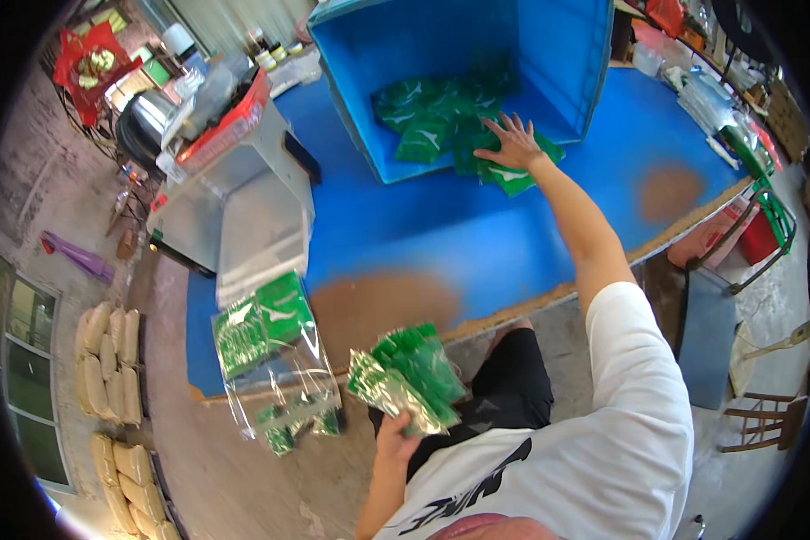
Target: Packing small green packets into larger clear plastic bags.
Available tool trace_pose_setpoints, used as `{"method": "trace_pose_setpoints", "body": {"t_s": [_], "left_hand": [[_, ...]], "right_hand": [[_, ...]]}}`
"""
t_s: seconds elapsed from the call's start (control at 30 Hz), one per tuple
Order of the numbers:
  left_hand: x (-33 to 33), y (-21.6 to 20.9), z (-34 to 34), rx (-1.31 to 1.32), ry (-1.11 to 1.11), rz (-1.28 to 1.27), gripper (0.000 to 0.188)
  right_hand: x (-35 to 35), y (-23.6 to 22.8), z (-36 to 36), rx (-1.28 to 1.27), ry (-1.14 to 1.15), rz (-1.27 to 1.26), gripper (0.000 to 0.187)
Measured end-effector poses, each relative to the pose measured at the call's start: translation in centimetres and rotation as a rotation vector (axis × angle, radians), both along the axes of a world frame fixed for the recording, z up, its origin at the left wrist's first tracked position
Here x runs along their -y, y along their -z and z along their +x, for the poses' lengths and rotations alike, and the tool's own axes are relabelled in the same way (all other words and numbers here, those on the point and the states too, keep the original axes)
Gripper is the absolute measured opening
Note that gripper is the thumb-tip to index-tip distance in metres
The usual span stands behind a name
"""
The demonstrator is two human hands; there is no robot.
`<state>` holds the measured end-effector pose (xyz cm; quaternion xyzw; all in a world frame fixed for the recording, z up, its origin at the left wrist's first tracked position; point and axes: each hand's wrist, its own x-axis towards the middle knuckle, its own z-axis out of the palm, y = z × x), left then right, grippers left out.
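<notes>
My left hand [396, 438] is closed on a fanned bunch of green packets [409, 373], held low in front of my body by the table's near edge. Stretched far forward, my right hand [516, 144] has its fingers spread over loose green packets [510, 180] at the mouth of a blue crate [351, 108]. The crate lies on its side, and more green packets [423, 112] are heaped inside it. To the left, a clear plastic bag [283, 364] with green packets in it hangs over the table edge.
A grey box-shaped machine [234, 216] stands on the blue table [513, 243], with a steel pot [148, 121] on top. Stacked tan sacks [108, 360] line the floor at left. A wooden stool [765, 423] and a green-framed chair [769, 225] stand at right.
</notes>
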<state>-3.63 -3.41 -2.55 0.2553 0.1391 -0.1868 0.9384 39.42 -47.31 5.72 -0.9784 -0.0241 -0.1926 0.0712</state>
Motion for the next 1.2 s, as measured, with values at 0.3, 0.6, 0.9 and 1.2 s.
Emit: {"method": "trace_pose_setpoints", "body": {"t_s": [0.3, 0.6, 0.9, 1.2], "left_hand": [[-0.2, -1.8, 1.7, -0.013, 0.042, -0.050, 0.074], [1.7, -1.3, 3.6, -0.041, 0.015, -0.008, 0.064], [-0.1, 0.8, 2.0, 0.015, 0.028, -0.170, 0.069], [2.8, -0.5, 3.0, 0.047, -0.061, -0.309, 0.056]], "right_hand": [[-5.6, 4.4, -7.4, 0.000, -0.014, 0.067, 0.095], [-12.4, 1.3, -17.2, -0.028, -0.221, 0.322, 0.086], [-13.1, -0.5, -32.4, -0.052, -0.570, -0.006, 0.049], [-20.9, -2.3, -34.9, -0.398, -0.423, 1.362, 0.025]]}}
